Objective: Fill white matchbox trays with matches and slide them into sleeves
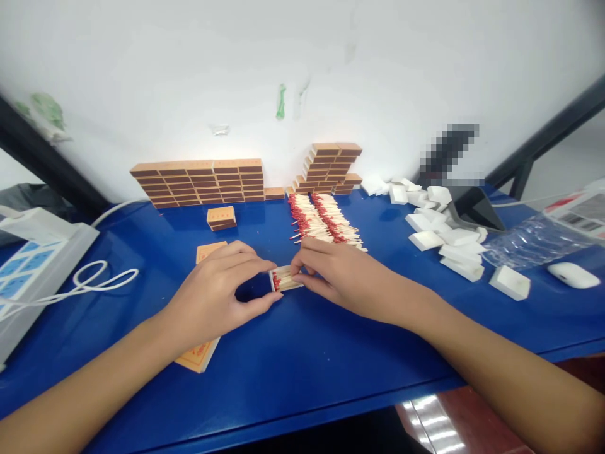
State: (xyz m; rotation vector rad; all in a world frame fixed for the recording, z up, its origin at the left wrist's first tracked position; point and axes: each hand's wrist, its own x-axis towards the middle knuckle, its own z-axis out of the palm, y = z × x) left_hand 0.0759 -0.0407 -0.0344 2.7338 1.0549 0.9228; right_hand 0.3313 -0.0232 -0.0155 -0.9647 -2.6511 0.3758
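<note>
A small white matchbox tray (272, 281) sits on the blue table, with red-headed matches (284, 278) lying lengthwise in it. My left hand (220, 277) grips its left end between thumb and forefinger. At the other end, my right hand (347, 271) pinches the light ends of the matches, and its fingers hide that end of the tray. Just behind my right hand lies a large pile of loose matches (324, 217) in two rows. Orange cardboard sleeves (201, 356) lie partly hidden under my left hand and forearm.
Stacked matchboxes (203, 183) line the wall, with a second stack (331, 165) to their right. One matchbox (221, 217) stands alone in front. Several white trays (456, 236) are heaped at right, near a phone (477, 208) and a white case (573, 275). A power strip (51, 265) with cable is at left.
</note>
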